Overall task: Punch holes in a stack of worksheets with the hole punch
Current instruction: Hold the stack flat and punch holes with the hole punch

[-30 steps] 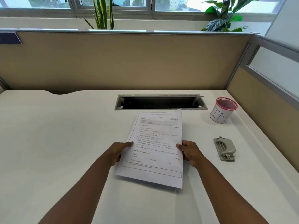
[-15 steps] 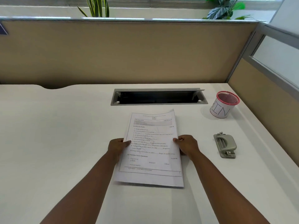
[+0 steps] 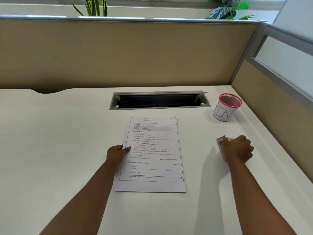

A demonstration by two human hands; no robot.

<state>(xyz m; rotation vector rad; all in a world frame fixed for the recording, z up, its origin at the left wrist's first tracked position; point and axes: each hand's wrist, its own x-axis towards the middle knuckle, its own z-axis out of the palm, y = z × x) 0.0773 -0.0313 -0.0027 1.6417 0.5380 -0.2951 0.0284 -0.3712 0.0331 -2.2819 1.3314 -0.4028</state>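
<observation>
A stack of printed worksheets [image 3: 152, 155] lies flat on the white desk [image 3: 50, 150], in the middle. My left hand [image 3: 116, 154] holds its left edge, thumb on top of the paper. The grey hole punch [image 3: 220, 143] sits on the desk to the right of the stack. My right hand [image 3: 237, 149] covers most of it, fingers curled over it; only its left end shows.
A pink mesh cup labelled BIN [image 3: 226, 107] stands at the back right. An open cable slot [image 3: 159, 100] is set into the desk behind the worksheets. Beige partitions [image 3: 118, 53] wall the desk at the back and right.
The worksheets were laid flat on the desk. My right hand let go of their right edge and moved right onto the hole punch. My left hand stayed on the left edge.
</observation>
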